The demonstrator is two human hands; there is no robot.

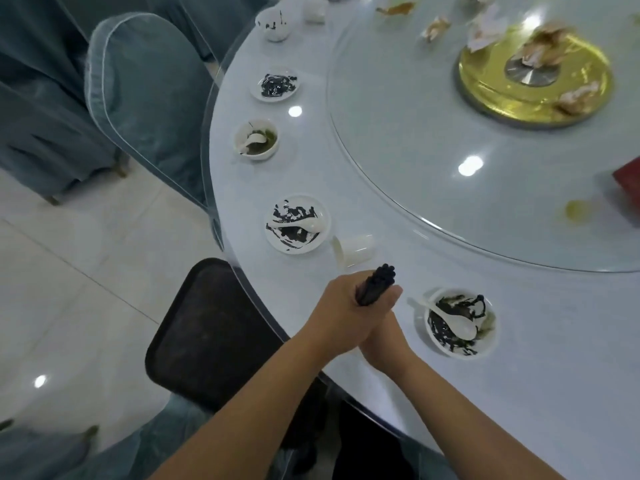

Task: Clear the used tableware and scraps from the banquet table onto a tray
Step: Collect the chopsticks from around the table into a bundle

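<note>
A bundle of black chopsticks (377, 282) stands upright near the table's edge, clasped by both hands. My left hand (341, 310) wraps it from the left and my right hand (382, 336) presses in from below right, partly hidden behind the left. A dark tray (211, 327) sits off the table's edge on the left. Beside the hands are a dirty bowl with a white spoon (460, 322), another dirty bowl with a spoon (298, 223) and a tipped white cup (355, 249).
More used dishes line the rim: a soup bowl (256, 139), a small plate (277, 85) and cups (273, 24). The glass turntable (398, 140) carries crumpled napkins (485, 26) and a gold centre disc (585, 91). Blue-covered chairs (145, 88) stand left.
</note>
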